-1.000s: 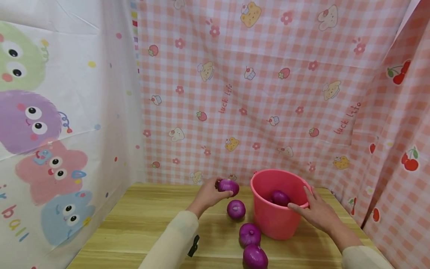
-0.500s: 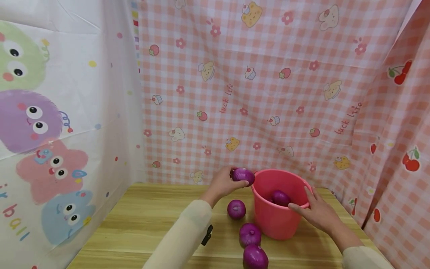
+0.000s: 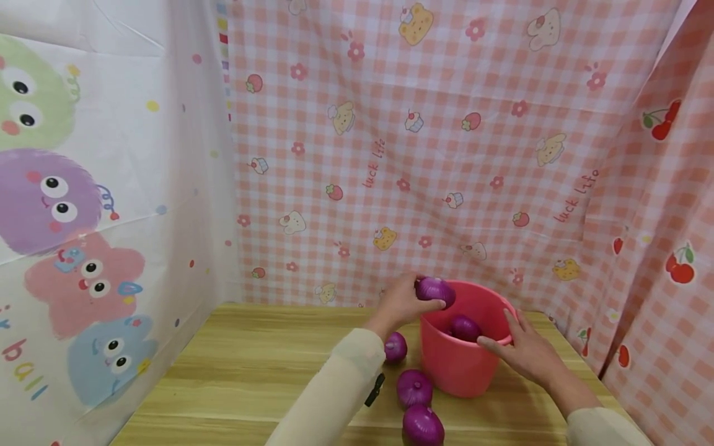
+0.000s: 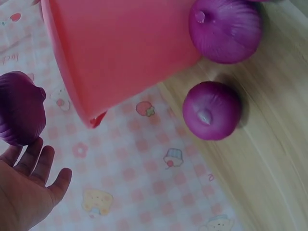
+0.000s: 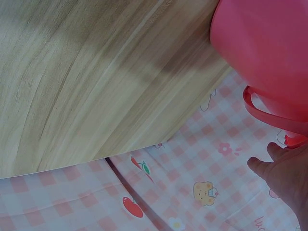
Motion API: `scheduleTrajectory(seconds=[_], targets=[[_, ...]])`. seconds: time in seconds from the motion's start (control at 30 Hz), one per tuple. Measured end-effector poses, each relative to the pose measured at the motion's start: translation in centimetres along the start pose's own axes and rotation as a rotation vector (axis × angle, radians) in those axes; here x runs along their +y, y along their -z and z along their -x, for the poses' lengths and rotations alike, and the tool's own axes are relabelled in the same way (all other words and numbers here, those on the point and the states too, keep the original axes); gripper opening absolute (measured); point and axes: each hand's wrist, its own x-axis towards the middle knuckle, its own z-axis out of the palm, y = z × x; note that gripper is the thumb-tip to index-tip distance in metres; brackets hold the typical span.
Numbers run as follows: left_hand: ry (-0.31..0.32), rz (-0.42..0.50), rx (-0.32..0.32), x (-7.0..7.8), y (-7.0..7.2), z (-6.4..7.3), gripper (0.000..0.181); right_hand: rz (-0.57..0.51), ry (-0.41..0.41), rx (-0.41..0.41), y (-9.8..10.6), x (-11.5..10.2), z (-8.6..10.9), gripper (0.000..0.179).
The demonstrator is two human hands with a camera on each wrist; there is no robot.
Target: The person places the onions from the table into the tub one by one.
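Note:
A purple onion is held between the thumb and fingers of my left hand, over the left rim of the pink bucket. In the left wrist view that held onion shows beside the bucket's rim, above the fingertips. My right hand grips the bucket's right rim, its thumb at the front edge. Another onion lies inside the bucket. The right wrist view shows the bucket's outer wall and pink handle by the fingers.
On the wooden table, left of the bucket, one onion is partly behind the left wrist. Two more onions, one farther and one nearer, lie close together in front. A pink checked curtain hangs behind the table.
My left hand has carried its onion rightward, from left of the bucket to over its rim. The right hand and bucket have stayed in place.

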Motion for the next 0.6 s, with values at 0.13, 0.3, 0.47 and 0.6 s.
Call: scheduleTrajectory(seconds=[0.13,0.3,0.47,0.6], targets=[[-0.028,-0.022,-0.004,0.2,-0.8,0.2,0.058,0.015,0.018,0.016,0.0,0.1,0.0,0.106],[-0.052,-0.01,-0.016,-0.2,-1.6,0.3,0.051,0.013,0.019,0.025,-0.2,0.2,-0.1,0.107],[-0.038,-0.014,0.003,-0.7,-1.6,0.2,0.042,0.005,0.023,0.027,-0.2,0.2,-0.1,0.107],[-0.021,-0.019,0.007,-0.9,-1.1,0.5,0.045,0.002,0.014,0.02,-0.2,0.2,-0.1,0.108]])
